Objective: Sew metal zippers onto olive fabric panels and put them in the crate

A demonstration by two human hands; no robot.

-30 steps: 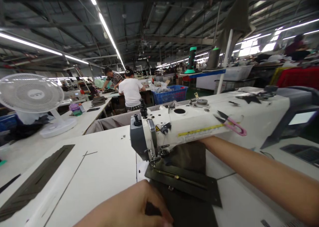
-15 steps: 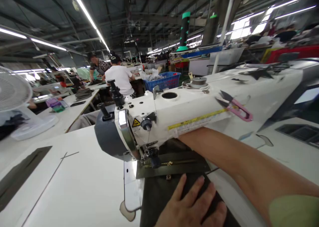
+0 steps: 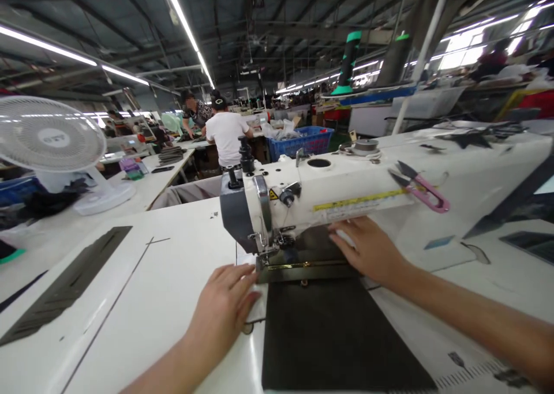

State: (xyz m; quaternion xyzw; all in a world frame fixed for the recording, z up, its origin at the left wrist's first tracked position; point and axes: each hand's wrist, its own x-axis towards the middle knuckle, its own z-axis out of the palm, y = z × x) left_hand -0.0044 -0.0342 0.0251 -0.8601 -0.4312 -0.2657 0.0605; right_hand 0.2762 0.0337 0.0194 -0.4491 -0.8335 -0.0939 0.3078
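Two unclenched grips: left hand point(image 3: 223, 304) and right hand point(image 3: 370, 250) flank dark olive fabric point(image 3: 333, 336).
Ideally, guide lightly, with the gold-toned metal zipper point(image 3: 285, 266) straight.

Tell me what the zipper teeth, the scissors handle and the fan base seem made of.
Zipper teeth: likely polished metal, from their gold glint. Scissors handle: smooth, solid pink, perhaps plastic or coated metal. Fan base: probably plastic, smooth and evenly white.

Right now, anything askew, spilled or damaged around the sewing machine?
No spill or damage that I can see. Mildly odd: pink-handled thread snips sit at a slant on the side of the sewing machine arm, with no holder visible; possibly a magnet.
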